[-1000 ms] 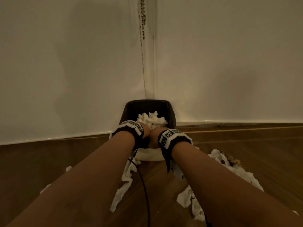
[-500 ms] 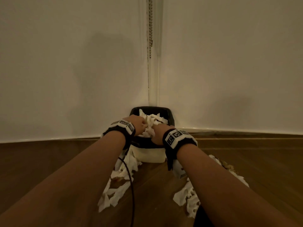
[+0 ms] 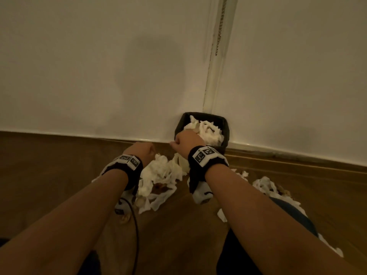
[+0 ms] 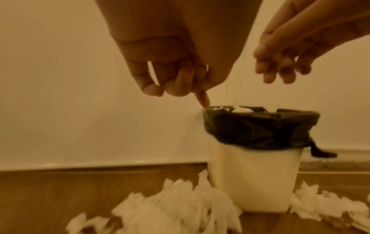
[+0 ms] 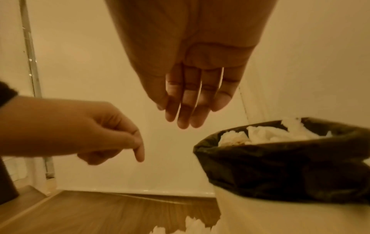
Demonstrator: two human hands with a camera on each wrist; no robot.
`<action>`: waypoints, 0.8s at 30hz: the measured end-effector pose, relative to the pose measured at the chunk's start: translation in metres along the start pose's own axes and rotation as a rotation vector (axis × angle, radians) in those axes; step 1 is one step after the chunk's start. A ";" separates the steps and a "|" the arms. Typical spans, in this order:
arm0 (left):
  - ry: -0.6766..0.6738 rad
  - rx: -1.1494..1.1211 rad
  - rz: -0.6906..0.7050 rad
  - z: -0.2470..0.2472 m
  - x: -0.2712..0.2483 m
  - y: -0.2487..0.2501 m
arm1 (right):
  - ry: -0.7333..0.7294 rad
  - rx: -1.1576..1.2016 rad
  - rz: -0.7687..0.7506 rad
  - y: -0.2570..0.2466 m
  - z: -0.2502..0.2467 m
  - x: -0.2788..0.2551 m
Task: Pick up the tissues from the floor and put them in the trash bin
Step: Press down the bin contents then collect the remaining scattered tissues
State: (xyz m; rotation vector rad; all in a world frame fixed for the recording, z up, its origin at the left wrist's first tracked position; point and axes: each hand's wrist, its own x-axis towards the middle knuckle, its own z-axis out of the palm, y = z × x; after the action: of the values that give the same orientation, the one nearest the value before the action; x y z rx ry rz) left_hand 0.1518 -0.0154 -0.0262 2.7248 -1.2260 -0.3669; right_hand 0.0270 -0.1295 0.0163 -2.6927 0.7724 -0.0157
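Note:
A white trash bin [image 3: 225, 144] lined with a black bag [image 4: 260, 128] stands in the wall corner, with crumpled tissues [image 5: 268, 134] heaped in it to the rim. More white tissues [image 3: 161, 175] lie on the wooden floor in front of the bin and to its right [image 3: 266, 185]. My left hand [image 3: 143, 149] hangs left of the bin above the floor pile; in the left wrist view its fingers [image 4: 180, 85] curl loosely and hold nothing. My right hand [image 3: 183, 139] is at the bin's near left rim, its fingers [image 5: 186, 110] straight and empty.
White walls [image 3: 99, 76] meet behind the bin, with a bead chain [image 3: 220, 26] hanging in the corner. A dark cable [image 3: 135, 225] runs from my left wrist across the wooden floor [image 3: 49, 175]. Something dark lies under my right forearm [image 3: 297, 219].
Both hands have lifted off the tissues in the bin. The left hand has moved left, off the bin and over the floor pile. My view has swung left, so the bin now sits right of centre.

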 end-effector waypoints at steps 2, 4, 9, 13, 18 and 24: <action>-0.077 -0.007 -0.048 0.015 -0.011 -0.027 | -0.064 0.018 0.007 -0.007 0.011 0.002; -0.154 0.020 -0.082 0.031 -0.022 -0.049 | -0.130 0.023 0.007 -0.011 0.020 0.006; -0.284 -0.022 -0.159 0.073 -0.033 -0.077 | -0.310 0.067 0.061 -0.022 0.052 0.016; -0.269 -0.069 -0.192 0.104 -0.035 -0.089 | -0.395 0.039 0.062 -0.033 0.089 0.016; -0.153 -0.174 -0.359 0.139 -0.039 -0.100 | -0.407 0.031 0.111 -0.029 0.140 0.012; -0.017 -0.427 -0.663 0.177 -0.040 -0.090 | -0.474 0.003 0.199 -0.018 0.174 0.008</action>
State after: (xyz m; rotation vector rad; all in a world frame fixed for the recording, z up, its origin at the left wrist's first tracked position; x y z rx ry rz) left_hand 0.1425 0.0706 -0.2094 2.6486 -0.1631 -0.6287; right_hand 0.0609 -0.0644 -0.1422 -2.4508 0.8710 0.6409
